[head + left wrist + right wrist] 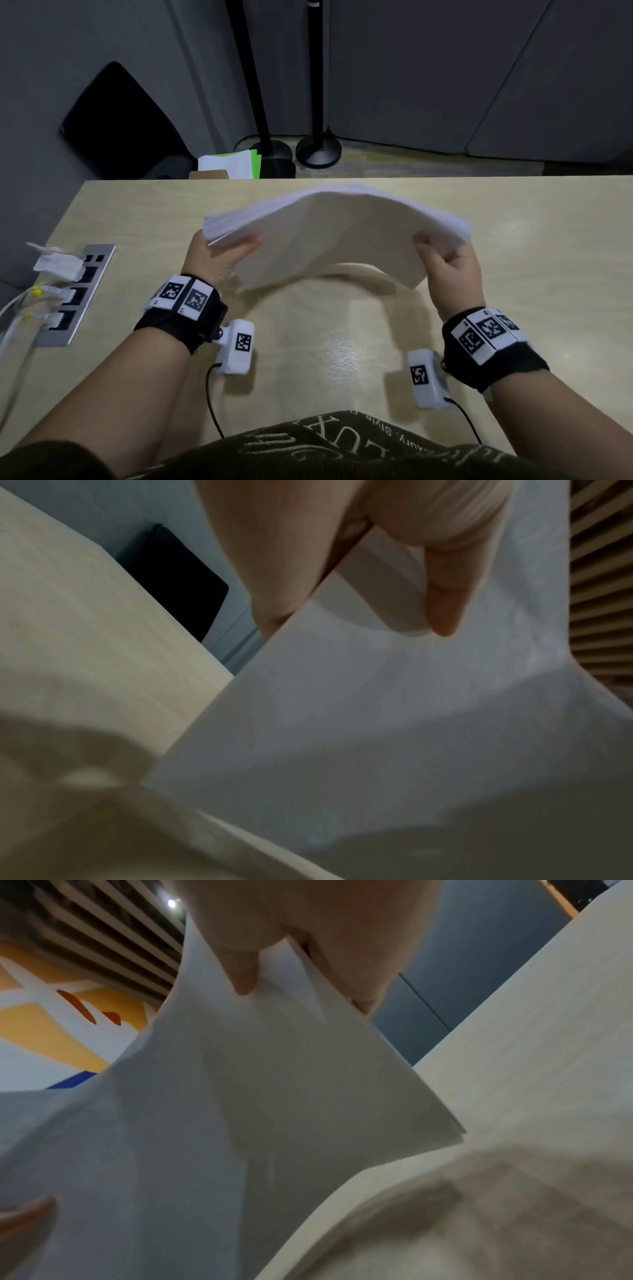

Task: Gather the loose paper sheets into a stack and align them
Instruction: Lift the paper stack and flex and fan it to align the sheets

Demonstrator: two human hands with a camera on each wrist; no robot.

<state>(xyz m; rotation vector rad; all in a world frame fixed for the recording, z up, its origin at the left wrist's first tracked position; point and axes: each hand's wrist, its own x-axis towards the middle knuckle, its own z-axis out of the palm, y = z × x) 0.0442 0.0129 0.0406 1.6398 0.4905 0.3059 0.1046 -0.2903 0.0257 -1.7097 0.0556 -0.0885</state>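
The pale wooden table (342,359) carries nothing of the task on its bare top; the stack of paper sheets (337,233) is held in the air over its middle, nearer the far edge, bowed upward like an arch. The left hand (219,255) pinches the stack's left end, thumb on top and fingers beneath, and the right hand (452,265) grips the right end the same way.

The gathering looks done and the aligning is in hand: the left edge shows sheets slightly fanned. The next move probably calls for standing the stack on edge and tapping it on the table with a loosened grip.

The head view shows the whole arch. Only the right wrist view shows several sheet corners splayed apart at the near right corner, and the left wrist view shows the left thumb (441,596) pressed on the top sheet.
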